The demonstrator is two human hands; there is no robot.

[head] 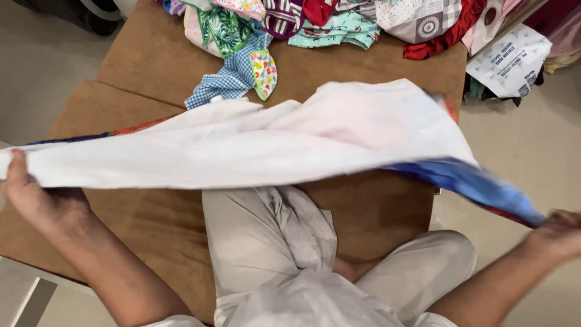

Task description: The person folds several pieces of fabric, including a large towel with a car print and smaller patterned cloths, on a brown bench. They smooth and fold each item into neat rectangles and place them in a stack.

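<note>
Crossed legs in pale trousers (272, 242) sit nearest. Left hand (36, 197) and right hand (560, 233) each pinch shut on an end of the white cloth (272, 145), stretched between them. It sags: probably light, limp; the ends look the best grip.

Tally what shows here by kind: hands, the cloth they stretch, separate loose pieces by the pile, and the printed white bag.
Hands: 2, left hand and right hand
Stretched white cloth with blue edge: 1
Blue checked piece: 1
Floral piece: 1
Printed white bag: 1
Heaped pile of fabrics: 1, its pieces too tangled to count
Total: 7
</note>
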